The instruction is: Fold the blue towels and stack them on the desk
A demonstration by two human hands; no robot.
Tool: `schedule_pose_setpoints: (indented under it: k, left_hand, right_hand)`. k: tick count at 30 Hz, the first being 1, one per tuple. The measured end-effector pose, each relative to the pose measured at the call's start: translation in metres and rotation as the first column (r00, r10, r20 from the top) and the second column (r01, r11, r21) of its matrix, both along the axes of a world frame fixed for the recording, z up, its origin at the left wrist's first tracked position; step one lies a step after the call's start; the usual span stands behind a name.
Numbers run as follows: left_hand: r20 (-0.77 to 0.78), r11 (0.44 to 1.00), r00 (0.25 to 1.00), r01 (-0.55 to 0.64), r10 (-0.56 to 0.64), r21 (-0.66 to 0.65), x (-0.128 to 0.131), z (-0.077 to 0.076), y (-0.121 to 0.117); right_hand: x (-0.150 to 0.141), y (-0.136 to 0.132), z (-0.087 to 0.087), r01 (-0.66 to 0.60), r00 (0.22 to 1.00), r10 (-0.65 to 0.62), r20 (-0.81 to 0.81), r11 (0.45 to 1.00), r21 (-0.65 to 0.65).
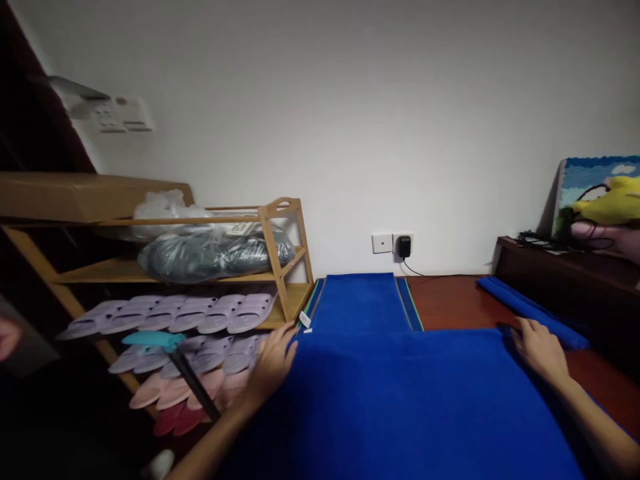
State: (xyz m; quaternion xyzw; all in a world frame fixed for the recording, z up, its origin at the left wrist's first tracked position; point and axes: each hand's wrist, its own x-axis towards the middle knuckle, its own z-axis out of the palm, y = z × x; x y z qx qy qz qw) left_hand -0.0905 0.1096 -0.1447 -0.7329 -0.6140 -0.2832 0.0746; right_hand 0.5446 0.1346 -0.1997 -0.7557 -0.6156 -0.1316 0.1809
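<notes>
A large blue towel spreads across the lower middle of the head view, its far edge running roughly level between my hands. At its left far corner, my left hand is closed on the edge. My right hand grips the right far corner, fingers bent over the cloth. Beyond lies another piece of blue cloth, flat on the reddish-brown tabletop, with grey and green striped side borders. White tags show beside my left fingertips. The fingertips themselves are partly hidden or blurred.
A folded blue cloth lies on the right. At left stands a wooden shoe rack with several slippers and a bagged bundle. A black adapter is plugged into the wall; a dark ledge borders the right. Part of another person's hand shows far left.
</notes>
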Motion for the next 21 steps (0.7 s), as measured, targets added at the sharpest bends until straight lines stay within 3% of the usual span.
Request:
schedule_pose_setpoints:
  k: [3,8,14,18,21]
  left_hand:
    - [-0.179,0.984,0.968,0.168,-0.176,-0.057,0.018,-0.02,-0.022]
    - [-0.295,0.97,0.932,0.16,-0.209,-0.182,0.024,-0.034,-0.035]
    - [-0.279,0.969,0.932,0.197,-0.233,-0.15,0.022,-0.028,-0.038]
    - [-0.26,0.946,0.924,0.221,-0.281,-0.237,0.018,-0.021,-0.047]
    - [-0.254,0.933,0.916,0.242,-0.31,-0.267,0.021,-0.008,-0.053]
  right_hand:
    - [-0.012,-0.005,-0.005,-0.206,0.976,0.19,-0.102,0.962,-0.18]
    - [-0.019,-0.019,-0.007,-0.139,0.989,0.111,-0.102,0.936,-0.324]
    - [-0.015,-0.032,-0.004,-0.124,0.99,0.09,-0.109,0.924,-0.362]
    - [-0.009,-0.039,-0.003,-0.145,0.987,0.105,-0.125,0.918,-0.37]
    - [-0.026,-0.049,0.01,-0.149,0.986,0.12,-0.114,0.942,-0.3]
